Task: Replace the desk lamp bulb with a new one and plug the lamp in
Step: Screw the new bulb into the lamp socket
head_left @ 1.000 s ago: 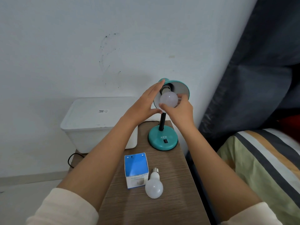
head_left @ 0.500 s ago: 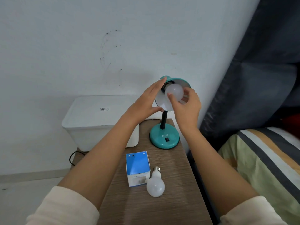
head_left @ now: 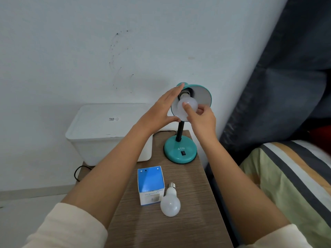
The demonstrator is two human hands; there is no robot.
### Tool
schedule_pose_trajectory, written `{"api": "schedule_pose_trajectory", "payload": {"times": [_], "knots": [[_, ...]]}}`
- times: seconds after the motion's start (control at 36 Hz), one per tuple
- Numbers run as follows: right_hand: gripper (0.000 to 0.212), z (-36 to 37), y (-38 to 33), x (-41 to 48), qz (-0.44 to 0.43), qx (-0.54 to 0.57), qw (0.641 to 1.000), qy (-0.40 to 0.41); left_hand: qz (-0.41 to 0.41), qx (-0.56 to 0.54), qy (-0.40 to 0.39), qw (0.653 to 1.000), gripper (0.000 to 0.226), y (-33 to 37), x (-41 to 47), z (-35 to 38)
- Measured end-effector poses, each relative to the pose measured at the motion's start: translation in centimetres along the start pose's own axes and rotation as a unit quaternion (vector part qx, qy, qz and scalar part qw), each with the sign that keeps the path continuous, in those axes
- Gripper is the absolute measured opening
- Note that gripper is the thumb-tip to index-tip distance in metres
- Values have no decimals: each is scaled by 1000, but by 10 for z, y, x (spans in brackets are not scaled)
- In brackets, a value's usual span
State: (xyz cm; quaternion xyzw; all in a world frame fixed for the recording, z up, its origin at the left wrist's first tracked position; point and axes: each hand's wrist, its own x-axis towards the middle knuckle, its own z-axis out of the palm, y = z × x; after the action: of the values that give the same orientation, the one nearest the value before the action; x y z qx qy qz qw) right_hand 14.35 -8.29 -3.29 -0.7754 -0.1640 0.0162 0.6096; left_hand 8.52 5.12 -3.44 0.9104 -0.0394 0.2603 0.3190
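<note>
A teal desk lamp (head_left: 180, 153) stands at the back of a narrow wooden bedside table (head_left: 179, 230). Its shade (head_left: 202, 94) tilts towards me. A white bulb (head_left: 189, 103) sits at the socket inside the shade. My right hand (head_left: 200, 119) grips this bulb with thumb and fingers. My left hand (head_left: 161, 110) is flat against the shade's left side, fingers straight, thumb under the rim. A second white bulb (head_left: 170, 203) lies on the table, screw base pointing away from me, beside a small blue and white box (head_left: 150, 185).
A white lidded plastic bin (head_left: 100, 133) sits left of the lamp, against the wall. A black cord (head_left: 78, 172) runs behind the table and loops down at its left edge. A bed with a striped cover (head_left: 290, 185) and a dark curtain (head_left: 286, 86) lie to the right.
My right hand has turned on the bulb at the socket and its fingers have shifted around it. The left hand stays on the shade. The camera view has shifted a little.
</note>
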Motion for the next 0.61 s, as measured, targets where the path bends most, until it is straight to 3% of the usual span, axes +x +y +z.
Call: {"api": "schedule_pose_trajectory", "payload": {"times": [0.11,0.28,0.42,0.53,0.61], "knots": [[67,0,-1,-3,-73,-50,996,10,10,1,5,1000,98,1,1,1],[45,1,-2,-4,-70,-34,997,24,4,-4,7,1000,97,2,-1,0],[63,1,0,-5,-106,-63,992,27,9,-8,7,1000,95,2,-1,0],[52,-1,2,-3,-104,-47,993,31,7,-5,9,1000,96,2,0,0],[56,-1,1,-2,-77,-35,996,22,3,-6,5,1000,97,2,0,0]]}}
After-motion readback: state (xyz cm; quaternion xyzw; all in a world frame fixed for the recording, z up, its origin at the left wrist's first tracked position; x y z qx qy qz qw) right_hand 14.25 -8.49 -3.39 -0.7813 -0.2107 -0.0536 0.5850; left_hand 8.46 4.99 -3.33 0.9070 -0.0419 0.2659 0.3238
